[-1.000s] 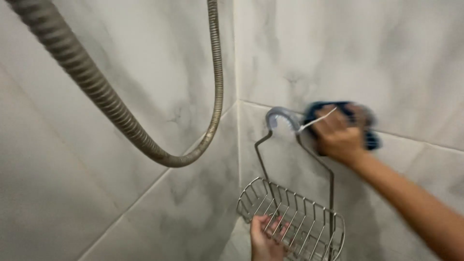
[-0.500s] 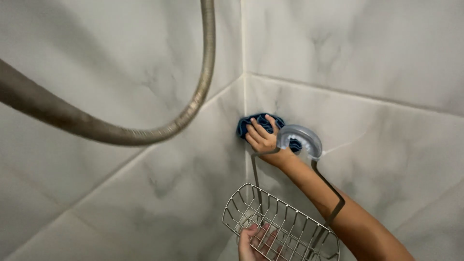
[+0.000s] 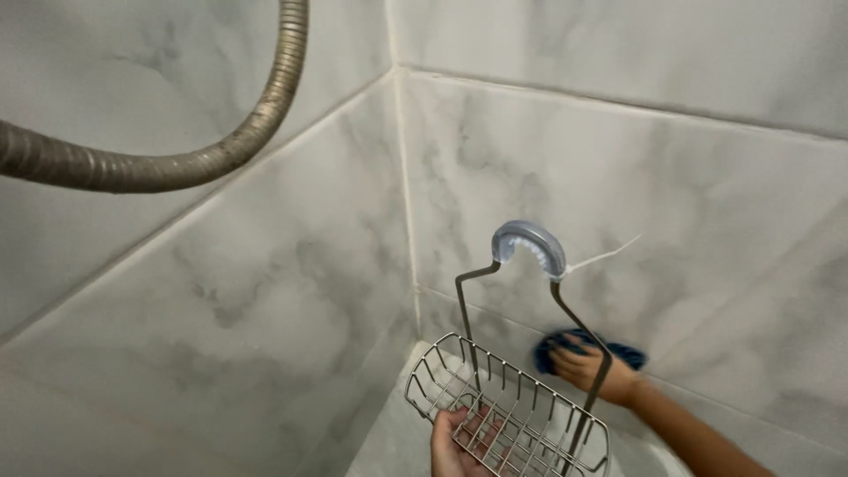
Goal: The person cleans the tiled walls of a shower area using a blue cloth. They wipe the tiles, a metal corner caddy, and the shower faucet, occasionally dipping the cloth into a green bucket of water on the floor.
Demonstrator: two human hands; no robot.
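Note:
A wire shower basket [image 3: 508,411] hangs from a grey suction hook [image 3: 530,245] on the marble wall tile near the corner. My left hand [image 3: 459,440] cups the basket from underneath, fingers showing through the wires. My right hand [image 3: 590,367] presses a blue cloth [image 3: 629,355] flat against the wall tile below and to the right of the hook, behind the basket's metal arm [image 3: 579,340]. A thin white tie sticks out from the hook's right side.
A ribbed metal shower hose [image 3: 177,163] loops across the upper left in front of the left wall. Grout lines cross both walls, which meet in a vertical corner [image 3: 405,194]. A pale ledge shows below the basket.
My right hand with the blue cloth has moved from the hook down along the wall to a spot below it. The hook is now uncovered. My left hand stays under the basket.

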